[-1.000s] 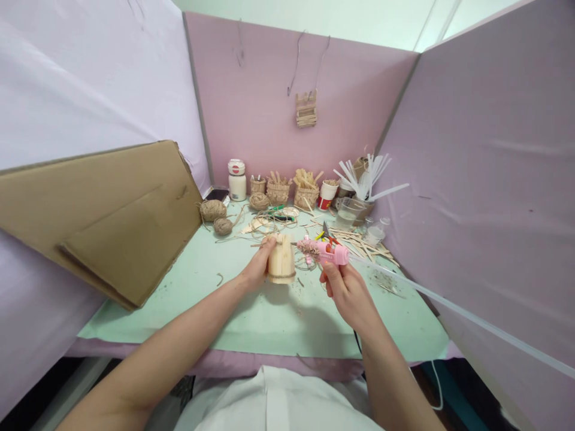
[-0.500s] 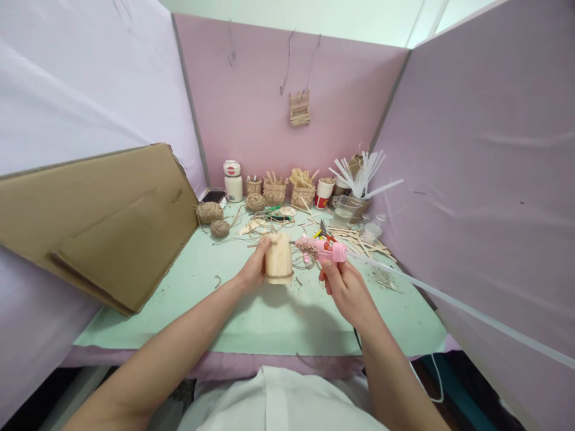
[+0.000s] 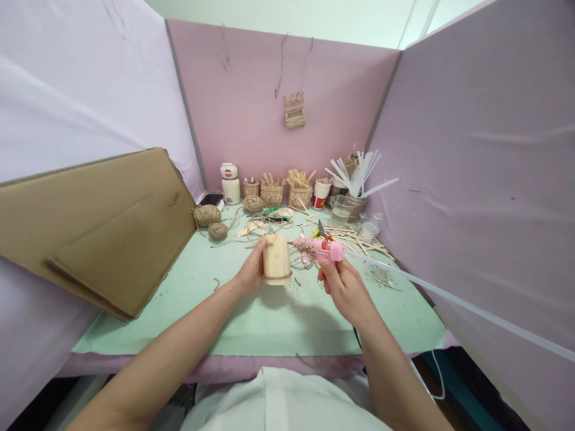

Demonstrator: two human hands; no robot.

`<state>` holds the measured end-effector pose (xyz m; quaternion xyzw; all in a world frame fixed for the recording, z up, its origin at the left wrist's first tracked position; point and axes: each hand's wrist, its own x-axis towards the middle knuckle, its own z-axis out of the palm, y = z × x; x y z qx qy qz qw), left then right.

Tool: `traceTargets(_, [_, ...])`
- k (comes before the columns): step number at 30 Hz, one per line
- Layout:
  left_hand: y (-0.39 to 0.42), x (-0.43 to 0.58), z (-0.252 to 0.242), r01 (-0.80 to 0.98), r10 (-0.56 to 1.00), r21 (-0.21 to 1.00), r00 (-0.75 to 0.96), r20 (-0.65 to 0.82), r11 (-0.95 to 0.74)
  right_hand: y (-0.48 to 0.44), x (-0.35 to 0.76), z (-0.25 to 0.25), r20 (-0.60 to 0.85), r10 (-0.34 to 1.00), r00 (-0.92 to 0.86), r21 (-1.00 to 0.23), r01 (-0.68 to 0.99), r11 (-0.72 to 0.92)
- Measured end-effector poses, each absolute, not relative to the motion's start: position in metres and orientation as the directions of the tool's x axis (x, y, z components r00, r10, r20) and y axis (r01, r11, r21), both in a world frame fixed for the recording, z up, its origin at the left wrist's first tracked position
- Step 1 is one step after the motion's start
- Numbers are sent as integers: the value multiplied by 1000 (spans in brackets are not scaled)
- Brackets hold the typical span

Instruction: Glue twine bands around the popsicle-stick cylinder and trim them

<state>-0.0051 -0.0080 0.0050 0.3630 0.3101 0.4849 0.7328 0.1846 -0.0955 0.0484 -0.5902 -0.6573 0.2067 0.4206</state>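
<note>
Wooden cylinder (image 3: 277, 260), left side clasped by left grip (image 3: 252, 269), pink glue gun (image 3: 331, 250) held in right grip (image 3: 344, 287)

This looks like a craft workshop booth (pink and lilac walls (image 3: 251, 108) enclose it): twine balls (image 3: 207, 215) and baskets (image 3: 272, 196) of wooden sticks (image 3: 300, 178) crowd the surface (image 3: 278, 329), a pink glue gun (image 3: 333, 251) above.

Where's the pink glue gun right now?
Head view, just right of centre: the pink glue gun is in the right hand, nozzle pointing left at the wooden container held in the left hand.
</note>
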Motion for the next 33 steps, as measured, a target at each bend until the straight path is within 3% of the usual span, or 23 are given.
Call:
traceTargets(25, [-10,-8,6,-491,926,829,368,-82,268,-94,188,45,289,954,76,-785,590,191])
traceTargets(33, [-12,-12,13,-514,889,786,449,-95,344,-83,204,39,300,951,74,-680,716,159])
